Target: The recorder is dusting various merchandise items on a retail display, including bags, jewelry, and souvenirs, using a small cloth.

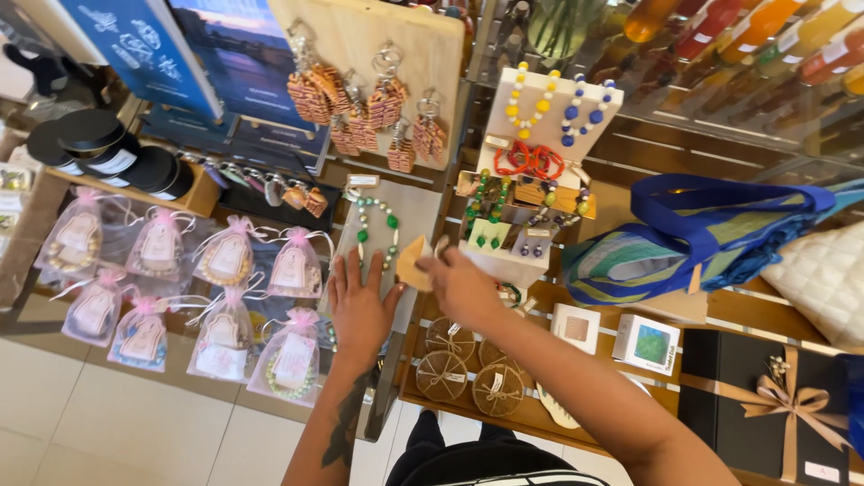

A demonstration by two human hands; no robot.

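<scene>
Left hand (360, 301) lies flat, fingers spread, on the pale grey display board (416, 216), just below the green-and-white bead necklace (376, 232). Right hand (461, 286) pinches a small tan card tag (413, 262) beside it. Beyond hang woven keyrings (360, 112) on a wooden panel.

Grey display board (409, 216) lying flat with green-and-pearl bead necklace (376, 232); small tan card (413, 262) at its right edge.
</scene>
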